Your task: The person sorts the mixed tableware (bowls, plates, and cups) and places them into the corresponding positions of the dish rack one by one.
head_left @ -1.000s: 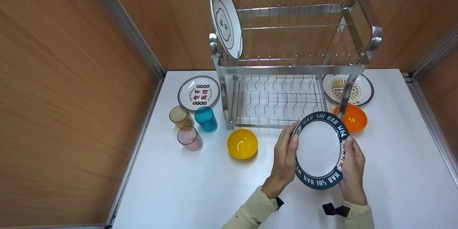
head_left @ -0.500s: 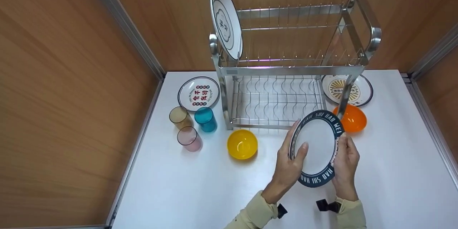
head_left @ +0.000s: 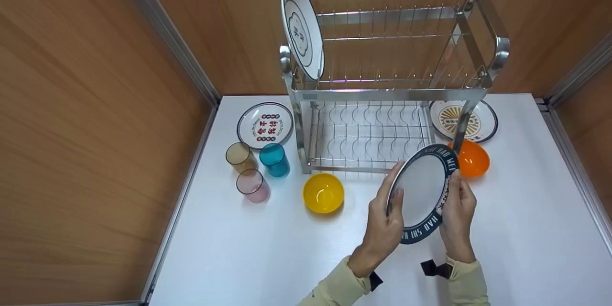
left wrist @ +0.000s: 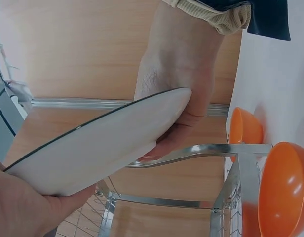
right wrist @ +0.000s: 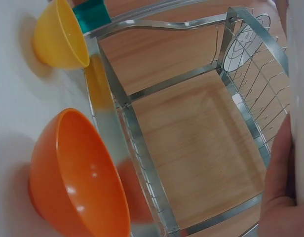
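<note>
- One amber glass, one teal glass and one pink glass, all bunched up near the left edge of the white table
- Red-lettered plate flat just behind them, by the far left corner
- Big metal rack hogging the far edge, large plate propped on edge at the left end up top
- Yellow bowl just in front of the rack
- Sunburst plate near the far right corner, partly hidden by the rack's front right leg
- That leg plus the orange bowl right past the hands, kinda in the way
- Dark-rimmed plate tilted, up off the table between both hands: left hand pinching its left edge, thumb over the face; right hand gripping the right edge
</note>
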`<state>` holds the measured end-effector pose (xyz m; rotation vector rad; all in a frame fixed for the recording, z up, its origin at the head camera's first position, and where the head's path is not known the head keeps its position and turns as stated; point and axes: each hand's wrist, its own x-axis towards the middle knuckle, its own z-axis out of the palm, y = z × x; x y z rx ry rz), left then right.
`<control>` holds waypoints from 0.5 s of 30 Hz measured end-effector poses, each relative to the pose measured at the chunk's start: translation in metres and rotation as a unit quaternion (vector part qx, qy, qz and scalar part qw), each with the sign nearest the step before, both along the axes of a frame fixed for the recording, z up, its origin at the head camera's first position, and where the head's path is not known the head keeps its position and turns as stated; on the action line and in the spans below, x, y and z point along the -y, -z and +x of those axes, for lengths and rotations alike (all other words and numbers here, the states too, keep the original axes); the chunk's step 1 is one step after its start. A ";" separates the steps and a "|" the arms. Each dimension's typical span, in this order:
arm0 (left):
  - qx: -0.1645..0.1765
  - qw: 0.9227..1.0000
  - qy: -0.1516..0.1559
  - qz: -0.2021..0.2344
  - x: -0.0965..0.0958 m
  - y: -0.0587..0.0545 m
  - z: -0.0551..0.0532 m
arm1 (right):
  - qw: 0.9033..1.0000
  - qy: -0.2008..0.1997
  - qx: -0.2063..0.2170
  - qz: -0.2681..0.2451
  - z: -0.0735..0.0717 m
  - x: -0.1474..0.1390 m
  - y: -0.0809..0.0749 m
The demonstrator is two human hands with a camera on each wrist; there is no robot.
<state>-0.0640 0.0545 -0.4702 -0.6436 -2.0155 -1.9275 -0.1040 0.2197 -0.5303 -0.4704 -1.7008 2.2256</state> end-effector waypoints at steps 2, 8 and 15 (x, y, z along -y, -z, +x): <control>-0.015 1.000 -0.001 -0.002 0.001 -0.002 0.000 | 1.000 -0.012 -0.006 -0.015 0.000 0.001 -0.004; -0.066 0.998 -0.014 -0.012 0.002 -0.010 0.003 | 0.999 -0.030 -0.019 -0.023 0.002 0.004 -0.015; -0.100 0.995 -0.021 -0.018 0.006 -0.019 0.004 | 0.998 -0.053 -0.036 0.012 0.006 0.004 -0.024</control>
